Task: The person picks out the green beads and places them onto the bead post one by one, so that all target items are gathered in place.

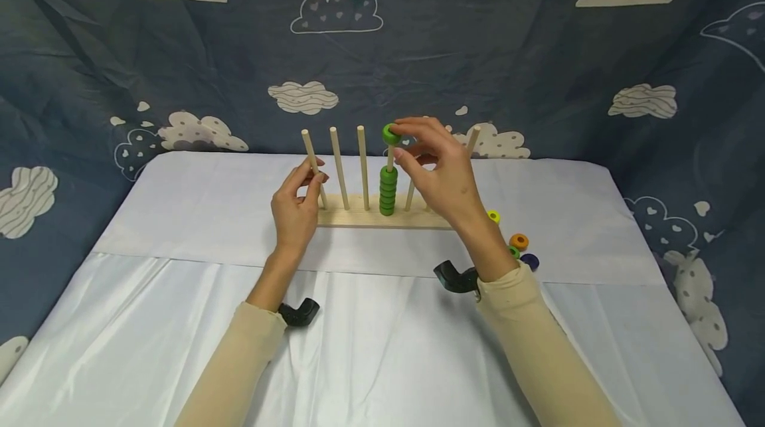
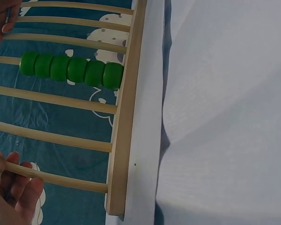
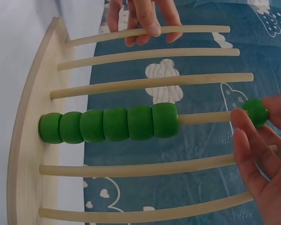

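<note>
A wooden rack with a long base [image 1: 358, 218] carries several upright pegs in a row. On a middle peg sits a stack of green beads [image 1: 388, 192], pressed together down to the base. My right hand [image 1: 447, 178] pinches another green bead [image 3: 256, 114] at the top end of that same peg, between thumb and fingertips. At the rack's left end, my left hand [image 1: 295, 211] holds the outermost peg [image 2: 61, 179] between thumb and fingers. Part of the rack's right side is hidden behind my right hand in the head view.
Loose beads lie on the white-covered table [image 1: 197, 214] right of the rack: a yellow bead [image 1: 493, 216], an orange bead [image 1: 519, 242], a green one partly behind the right wrist, and a purple bead [image 1: 529, 261]. A dark cloud-patterned cloth [image 1: 418, 68] hangs behind the table.
</note>
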`<action>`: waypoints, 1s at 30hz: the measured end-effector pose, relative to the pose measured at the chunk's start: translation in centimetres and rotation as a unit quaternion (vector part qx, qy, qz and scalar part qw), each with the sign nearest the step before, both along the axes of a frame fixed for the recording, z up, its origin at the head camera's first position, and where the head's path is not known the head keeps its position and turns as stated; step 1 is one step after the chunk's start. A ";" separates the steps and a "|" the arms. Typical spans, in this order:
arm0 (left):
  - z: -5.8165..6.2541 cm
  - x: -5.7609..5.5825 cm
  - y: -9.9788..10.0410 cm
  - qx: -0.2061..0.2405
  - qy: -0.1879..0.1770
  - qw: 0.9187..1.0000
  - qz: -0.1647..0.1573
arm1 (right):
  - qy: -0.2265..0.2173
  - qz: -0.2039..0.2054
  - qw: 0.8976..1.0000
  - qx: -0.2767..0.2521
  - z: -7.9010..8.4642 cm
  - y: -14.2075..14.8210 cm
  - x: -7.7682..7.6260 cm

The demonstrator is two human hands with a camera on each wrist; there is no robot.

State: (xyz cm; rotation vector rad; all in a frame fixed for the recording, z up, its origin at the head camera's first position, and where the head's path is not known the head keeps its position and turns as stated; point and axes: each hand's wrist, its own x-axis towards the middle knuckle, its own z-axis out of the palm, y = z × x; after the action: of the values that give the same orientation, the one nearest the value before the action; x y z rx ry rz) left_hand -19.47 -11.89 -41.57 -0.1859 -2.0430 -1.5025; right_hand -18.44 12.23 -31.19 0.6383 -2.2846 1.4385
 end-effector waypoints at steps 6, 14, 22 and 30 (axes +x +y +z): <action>0.1 -0.1 0.1 -0.001 0.003 1.000 -0.003 | -0.005 0.003 1.000 0.001 0.0 0.2 0.0; 0.3 0.0 0.2 0.007 0.003 1.000 0.004 | 0.016 -0.022 0.999 -0.025 0.0 1.1 0.2; 0.2 0.2 0.1 0.007 -0.004 1.000 0.003 | 0.054 -0.021 0.995 -0.075 -0.4 3.7 1.3; 0.1 0.3 0.0 0.002 0.002 1.000 -0.004 | 0.046 -0.050 0.996 -0.058 -1.4 6.9 2.3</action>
State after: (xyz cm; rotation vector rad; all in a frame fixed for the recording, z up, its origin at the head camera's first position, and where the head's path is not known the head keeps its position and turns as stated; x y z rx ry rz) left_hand -19.21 -11.91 -41.45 -0.1951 -2.0382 -1.5109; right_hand -16.14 19.08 -32.60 0.5351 -2.1145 1.4522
